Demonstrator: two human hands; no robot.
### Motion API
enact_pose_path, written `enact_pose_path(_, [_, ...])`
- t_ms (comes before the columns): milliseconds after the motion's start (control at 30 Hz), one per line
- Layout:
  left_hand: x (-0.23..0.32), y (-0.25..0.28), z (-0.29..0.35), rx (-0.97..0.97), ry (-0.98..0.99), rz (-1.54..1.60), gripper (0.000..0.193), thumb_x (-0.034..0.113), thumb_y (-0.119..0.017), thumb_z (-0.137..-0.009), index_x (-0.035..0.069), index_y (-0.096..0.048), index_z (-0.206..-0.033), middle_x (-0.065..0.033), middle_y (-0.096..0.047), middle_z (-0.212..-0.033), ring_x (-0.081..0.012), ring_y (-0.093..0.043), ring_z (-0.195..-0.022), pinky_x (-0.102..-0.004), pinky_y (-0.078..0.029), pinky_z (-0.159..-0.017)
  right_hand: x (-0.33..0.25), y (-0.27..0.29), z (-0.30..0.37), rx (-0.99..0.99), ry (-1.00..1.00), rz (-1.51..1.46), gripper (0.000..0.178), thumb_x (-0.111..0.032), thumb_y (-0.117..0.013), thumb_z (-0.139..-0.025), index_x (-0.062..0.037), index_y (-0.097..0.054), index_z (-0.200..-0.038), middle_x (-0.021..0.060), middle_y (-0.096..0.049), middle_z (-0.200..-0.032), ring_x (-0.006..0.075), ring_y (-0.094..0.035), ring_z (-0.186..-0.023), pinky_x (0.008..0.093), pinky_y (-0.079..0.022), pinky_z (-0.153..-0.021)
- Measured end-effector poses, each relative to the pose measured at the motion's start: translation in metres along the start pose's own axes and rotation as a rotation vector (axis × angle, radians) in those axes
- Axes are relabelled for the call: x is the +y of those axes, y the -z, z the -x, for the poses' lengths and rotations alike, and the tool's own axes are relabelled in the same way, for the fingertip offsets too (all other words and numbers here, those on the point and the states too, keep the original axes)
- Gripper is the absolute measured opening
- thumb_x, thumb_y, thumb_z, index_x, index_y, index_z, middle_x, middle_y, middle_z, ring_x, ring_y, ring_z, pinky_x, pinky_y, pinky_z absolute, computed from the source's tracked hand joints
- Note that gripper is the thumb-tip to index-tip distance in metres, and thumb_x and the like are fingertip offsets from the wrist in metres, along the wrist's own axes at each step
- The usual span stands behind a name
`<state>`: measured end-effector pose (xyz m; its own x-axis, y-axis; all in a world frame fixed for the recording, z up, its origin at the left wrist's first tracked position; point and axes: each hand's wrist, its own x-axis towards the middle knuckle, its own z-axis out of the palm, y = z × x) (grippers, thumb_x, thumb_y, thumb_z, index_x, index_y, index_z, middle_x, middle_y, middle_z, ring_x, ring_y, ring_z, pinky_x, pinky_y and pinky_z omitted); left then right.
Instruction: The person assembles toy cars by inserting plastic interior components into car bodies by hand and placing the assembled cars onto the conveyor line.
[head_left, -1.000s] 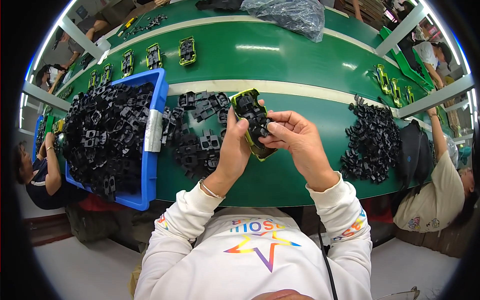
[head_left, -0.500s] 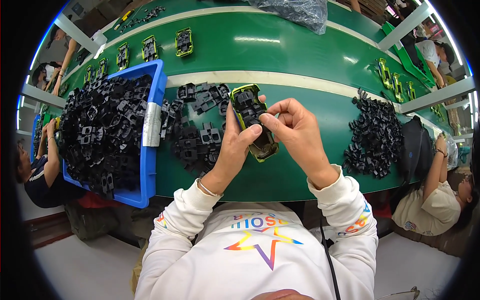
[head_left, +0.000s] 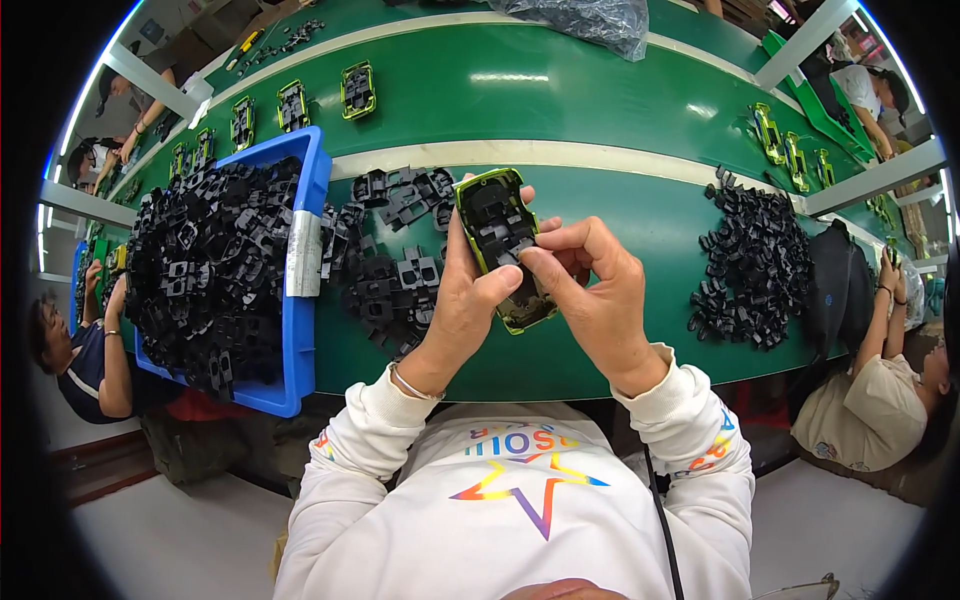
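A yellow-green toy car body shell (head_left: pixel 524 306), its hollow side up, is held over the bench by my left hand (head_left: pixel 462 295). The left fingers wrap behind its left side, with the thumb over the edge. Inside the shell sits a black plastic interior piece (head_left: pixel 495 222) with seat shapes. My right hand (head_left: pixel 598 290) is closed, thumb and forefinger pinching at the right side of that piece and the shell's rim. The fingertips hide the exact contact. Loose black seat pieces (head_left: pixel 398 285) lie on the bench left of my hands.
A blue crate (head_left: pixel 299 365) heaped with black pieces stands at the left. Small black parts (head_left: pixel 750 260) are piled at the right, beside a black bag (head_left: pixel 832 290). Several shells with interiors (head_left: pixel 357 90) rest on the green belt (head_left: pixel 560 95) beyond. Co-workers sit at both sides.
The shell has turned to show more of its inside, and its lower end has shifted slightly nearer me. My right thumb and forefinger stay at its right side.
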<state>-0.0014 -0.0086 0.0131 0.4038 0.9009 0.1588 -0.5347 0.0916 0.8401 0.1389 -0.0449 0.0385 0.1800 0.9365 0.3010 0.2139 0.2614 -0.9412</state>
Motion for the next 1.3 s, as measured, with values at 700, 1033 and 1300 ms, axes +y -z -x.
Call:
enact_pose_path(700, [-0.006,0.006,0.0,0.132,0.152,-0.138,0.069,0.008,-0.043,-0.079,0.0,-0.032,-0.147,-0.0167,-0.049,-0.143,-0.0262,-0.058,-0.121,-0.0382,-0.047,-0.105,0.016,0.006,-0.013,-0.179,-0.451,-0.242,0.037,-0.018,-0.072,-0.088,0.0053,-0.06,-0.114,0.0066,-0.063,-0.094,0.0102,-0.055,-0.08,0.0268,-0.049,-0.072])
enact_pose_path(1033, [-0.009,0.006,-0.038,0.097,0.198,-0.236,0.057,0.007,-0.047,-0.082,-0.001,-0.042,-0.138,-0.0158,-0.058,-0.129,-0.0228,-0.063,-0.107,-0.0355,-0.051,-0.094,0.036,0.023,-0.03,-0.18,-0.469,-0.346,0.04,-0.023,-0.073,-0.089,0.0041,-0.061,-0.115,0.0074,-0.064,-0.098,0.0122,-0.059,-0.082,0.0282,-0.05,-0.072])
enact_pose_path(1300, [0.012,0.099,-0.193,0.158,0.344,-0.224,0.022,0.01,-0.051,-0.088,0.0,-0.057,-0.107,-0.0173,-0.071,-0.103,-0.0219,-0.069,-0.085,-0.0327,-0.056,-0.076,0.11,0.154,-0.141,-0.153,-0.162,0.518,0.044,-0.027,-0.076,-0.085,-0.0017,-0.067,-0.119,0.0112,-0.07,-0.11,0.0183,-0.066,-0.089,0.0324,-0.054,-0.082])
